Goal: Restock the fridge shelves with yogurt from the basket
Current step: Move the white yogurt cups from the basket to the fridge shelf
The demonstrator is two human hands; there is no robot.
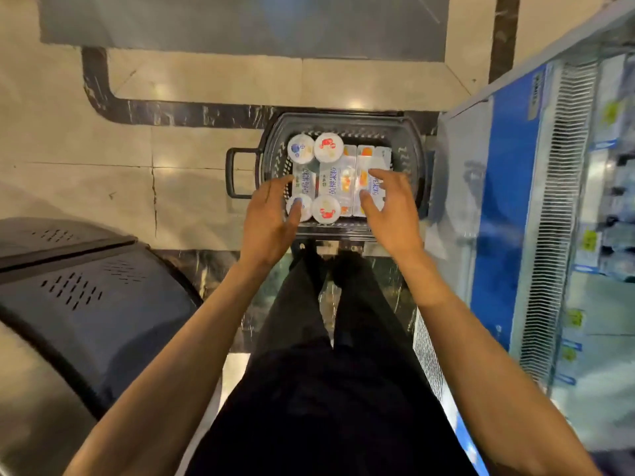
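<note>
Down on the tiled floor (192, 187), straight ahead of the person's feet, three sleeved yogurt packs (336, 180) lie side by side in a dark plastic basket (414, 156), round lids showing at the ends of two of them. Nothing has left the basket in this view, so the step in hand looks like the pick-up that comes ahead of shelving.

Both hands are lowered over the load with fingers spread and only lightly bent. The left hand (271, 214) hovers at the left-most pack, one fingertip lying across a blue lid; the right hand (390, 207) is splayed above the right-most pack, thumb and forefinger apart as if to straddle it. Neither hand has closed round anything, and whether the fingertips actually touch the wrapping cannot be told from above.

The next move probably calls for closing the fingers on a pack's sides, lifting it level so the cups stay in their sleeve, and turning right toward the fridge (508, 201), which stands just beside the basket.

Much is hard to read. The fridge shelves (611, 207) sit at the frame edge, smeared and bent by the wide lens, so free space and existing stock cannot be judged. The hands cover parts of the packs, any lower layer is hidden, and the sleeve lettering is blurred. Dark trousers (330, 372) block the floor below, and a dark vented cabinet (86, 293) fills the lower left.
</note>
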